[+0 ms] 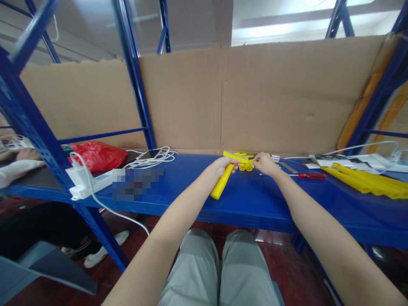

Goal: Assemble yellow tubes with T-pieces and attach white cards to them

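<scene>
My left hand is closed around a yellow tube, which slants down toward the table's front edge. Just to its right, my right hand has its fingers pinched together; what lies between them is too small to make out. Between and behind both hands is a small pile of yellow tubes, partly covered by my fingers. A screwdriver with a red handle lies right of my right hand, its shaft pointing toward that hand. Near it rests a flat, greyish strip.
Several long yellow tubes lie at the right on the blue table. At the left are a white power strip, coiled white cable and a red plastic bag. Cardboard stands behind. Another person sits at far left.
</scene>
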Demonstrator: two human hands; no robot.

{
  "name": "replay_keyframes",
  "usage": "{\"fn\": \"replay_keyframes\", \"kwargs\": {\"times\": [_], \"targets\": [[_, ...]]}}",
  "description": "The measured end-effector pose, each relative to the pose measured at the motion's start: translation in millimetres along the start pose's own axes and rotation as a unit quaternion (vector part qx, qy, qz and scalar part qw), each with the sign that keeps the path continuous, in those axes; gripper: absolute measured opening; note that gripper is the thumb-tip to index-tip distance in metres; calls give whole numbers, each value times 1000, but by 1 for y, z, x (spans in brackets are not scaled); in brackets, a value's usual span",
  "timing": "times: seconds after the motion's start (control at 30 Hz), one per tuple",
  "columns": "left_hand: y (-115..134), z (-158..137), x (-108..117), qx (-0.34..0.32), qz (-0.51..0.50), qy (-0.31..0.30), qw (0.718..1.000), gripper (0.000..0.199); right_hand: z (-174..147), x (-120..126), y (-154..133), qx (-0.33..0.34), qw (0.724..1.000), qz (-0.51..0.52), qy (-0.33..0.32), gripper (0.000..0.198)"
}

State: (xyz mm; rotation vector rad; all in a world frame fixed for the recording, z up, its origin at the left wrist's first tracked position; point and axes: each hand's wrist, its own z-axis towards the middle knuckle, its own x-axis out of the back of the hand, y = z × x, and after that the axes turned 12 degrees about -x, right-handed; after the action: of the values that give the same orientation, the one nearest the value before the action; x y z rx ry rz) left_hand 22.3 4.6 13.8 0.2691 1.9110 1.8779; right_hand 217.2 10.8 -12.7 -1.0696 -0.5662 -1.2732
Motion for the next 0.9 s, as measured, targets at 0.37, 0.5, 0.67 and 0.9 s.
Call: {"fn": "replay_keyframes", "kwargs": {"times": [0.37,0.5,0.67,0.9], "targets": [[-17,-2,10,40,-53,0,998,17,-10,-13,-33,-7,936,345,-71,16],[-19,-8,2,38,-59,-13,997,19,-9,-18,-34,82,960,268,-28,13],[-21,-8,1,36,-56,2,998,21,-7,-20,-29,142,978,155,1,15],[-23,-6,3,48,-18,-4,999,19,-6,-20,-23,170,980,98,-12,15]]}}
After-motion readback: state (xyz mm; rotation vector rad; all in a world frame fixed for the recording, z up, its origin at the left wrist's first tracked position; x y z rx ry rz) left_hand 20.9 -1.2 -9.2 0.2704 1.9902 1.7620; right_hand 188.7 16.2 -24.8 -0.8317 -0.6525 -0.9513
